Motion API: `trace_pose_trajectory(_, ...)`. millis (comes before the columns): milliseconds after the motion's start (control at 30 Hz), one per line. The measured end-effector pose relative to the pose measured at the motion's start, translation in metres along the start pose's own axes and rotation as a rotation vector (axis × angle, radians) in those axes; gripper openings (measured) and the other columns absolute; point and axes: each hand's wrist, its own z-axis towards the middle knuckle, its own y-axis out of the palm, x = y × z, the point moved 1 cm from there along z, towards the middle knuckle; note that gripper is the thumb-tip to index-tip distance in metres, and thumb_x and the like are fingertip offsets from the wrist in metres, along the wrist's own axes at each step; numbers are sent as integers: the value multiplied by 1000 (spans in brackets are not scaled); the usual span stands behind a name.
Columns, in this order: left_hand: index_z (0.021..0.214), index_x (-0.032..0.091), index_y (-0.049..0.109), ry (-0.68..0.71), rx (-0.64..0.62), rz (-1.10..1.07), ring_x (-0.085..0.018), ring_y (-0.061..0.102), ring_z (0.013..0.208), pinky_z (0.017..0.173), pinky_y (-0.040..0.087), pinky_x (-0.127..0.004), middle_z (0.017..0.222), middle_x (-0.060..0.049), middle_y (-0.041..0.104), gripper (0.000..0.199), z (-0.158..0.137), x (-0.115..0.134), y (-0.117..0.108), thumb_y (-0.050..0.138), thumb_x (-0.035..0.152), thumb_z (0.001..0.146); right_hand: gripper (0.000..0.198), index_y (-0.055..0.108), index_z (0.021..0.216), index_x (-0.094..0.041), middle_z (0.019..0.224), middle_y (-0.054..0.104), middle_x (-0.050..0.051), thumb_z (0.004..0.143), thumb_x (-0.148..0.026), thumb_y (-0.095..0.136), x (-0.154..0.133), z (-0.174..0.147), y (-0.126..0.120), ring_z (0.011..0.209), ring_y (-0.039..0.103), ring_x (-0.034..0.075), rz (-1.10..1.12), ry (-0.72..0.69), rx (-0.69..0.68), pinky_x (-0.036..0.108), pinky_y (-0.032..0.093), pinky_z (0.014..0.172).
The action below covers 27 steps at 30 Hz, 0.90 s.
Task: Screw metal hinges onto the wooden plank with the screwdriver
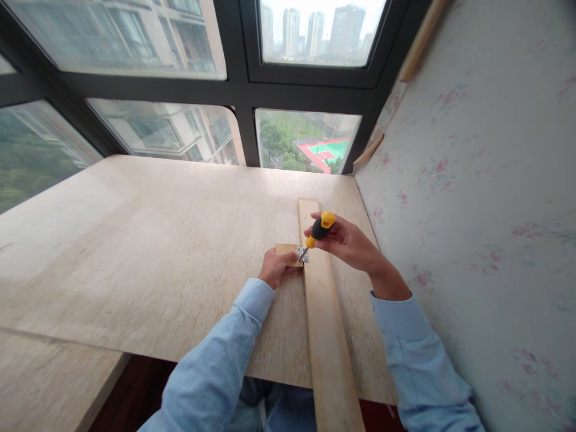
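At far left, a dark grey window frame [157,87] with six glass panes in view runs along the back of one broad, beige marble-patterned tabletop [157,240]. Further right, the left hand [274,268] is closed on one small, flat, pale wooden block [287,248], its thumb covering part of the top. The block sits against the left edge of one long, pale wooden plank [326,318], with one silver metal hinge [306,254] across their join. One yellow-and-black screwdriver [322,227] slants over the hinge, its shaft partly blocking sight of it; whether the tip touches a screw is too small to tell. The right hand [348,243] grips the screwdriver's handle, hiding some of the plank. Rightmost, one white, pink-flowered wall [486,180] stands close beside the right sleeve [414,354].
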Motion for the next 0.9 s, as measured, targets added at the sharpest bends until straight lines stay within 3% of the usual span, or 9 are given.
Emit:
trace_pose_trajectory(167,84,11,67,2,-1,10,-21,69,72,65,59,-33,81,-7,73,30,-2,1,2,78,13,56,55,64,107,-22,93,70,5,65,-50,85,5,4,6,90,67,26,-355,-2,307,47,56,89)
trace_pose_trajectory(233,84,11,67,-1,3,12,-21,69,71,65,59,-33,81,-7,73,30,-2,2,2,78,13,56,64,59,118,-24,106,69,8,66,-52,83,10,5,6,101,66,27,-272,17,272,47,54,94)
trace_pose_trajectory(333,87,10,66,-4,5,3,-21,69,72,64,59,-33,83,-8,73,33,-2,2,2,77,12,56,68,47,133,-29,130,63,9,75,-50,77,12,2,3,125,57,26,6,15,57,46,48,104)
trace_pose_trajectory(400,89,10,66,-7,1,0,-21,69,73,64,59,-32,85,-9,73,35,-1,1,1,77,12,56,65,45,135,-31,131,63,8,79,-48,74,8,0,2,127,57,26,103,15,-26,46,49,105)
trace_pose_trajectory(467,89,11,66,-4,1,1,-21,69,73,64,59,-32,85,-8,73,35,0,0,1,77,12,56,61,51,131,-29,118,69,7,78,-46,75,5,1,2,115,65,26,75,18,5,47,52,101)
trace_pose_trajectory(567,87,11,66,0,-1,2,-21,69,72,64,59,-33,83,-8,73,34,0,-1,1,77,13,55,62,60,119,-23,96,71,5,67,-45,84,6,3,5,93,70,26,-148,15,236,49,55,94)
trace_pose_trajectory(633,86,11,66,-3,-4,3,-21,69,71,65,59,-34,82,-8,73,33,-1,0,1,78,13,55,69,58,122,-23,97,70,5,63,-46,87,11,5,6,93,69,27,-243,19,319,49,55,93)
trace_pose_trajectory(800,89,10,67,-5,0,0,-21,70,73,66,59,-34,85,-9,73,35,-2,1,1,77,12,55,68,44,136,-29,132,62,10,78,-44,75,15,3,3,125,58,26,39,-33,68,48,49,104)
trace_pose_trajectory(900,89,10,67,-9,0,-7,-22,70,73,65,59,-34,85,-9,74,35,-1,0,1,77,12,55,60,50,131,-26,119,70,9,79,-42,75,10,1,1,113,67,26,48,-16,38,49,53,99)
